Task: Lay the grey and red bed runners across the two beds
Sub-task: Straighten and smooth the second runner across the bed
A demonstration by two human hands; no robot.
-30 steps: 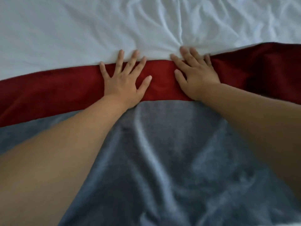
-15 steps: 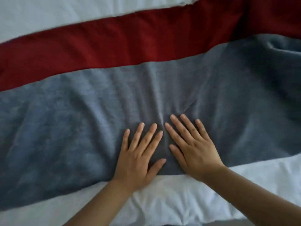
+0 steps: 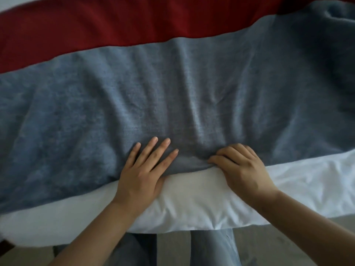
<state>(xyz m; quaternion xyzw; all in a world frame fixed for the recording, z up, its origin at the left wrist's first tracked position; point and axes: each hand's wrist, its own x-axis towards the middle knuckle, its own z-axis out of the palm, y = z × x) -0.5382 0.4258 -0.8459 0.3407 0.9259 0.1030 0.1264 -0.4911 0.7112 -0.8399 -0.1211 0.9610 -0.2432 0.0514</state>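
A grey bed runner stretches across the white bed, wrinkled in the middle and bunched at the far right. Beyond it lies the red runner, running the same way along the grey one's far edge. My left hand rests flat on the grey runner's near edge, fingers straight and spread. A little to the right, my right hand has its fingers curled round a small fold of that same near edge.
The bed's near edge curves just below my hands, with a grey floor under it. My legs in blue jeans stand against the bed. A dark corner shows at the lower left.
Both hands came back from the red runner to the grey runner's near edge. My right hand went from flat to gripping a fold, and the near edge has pulled toward me.
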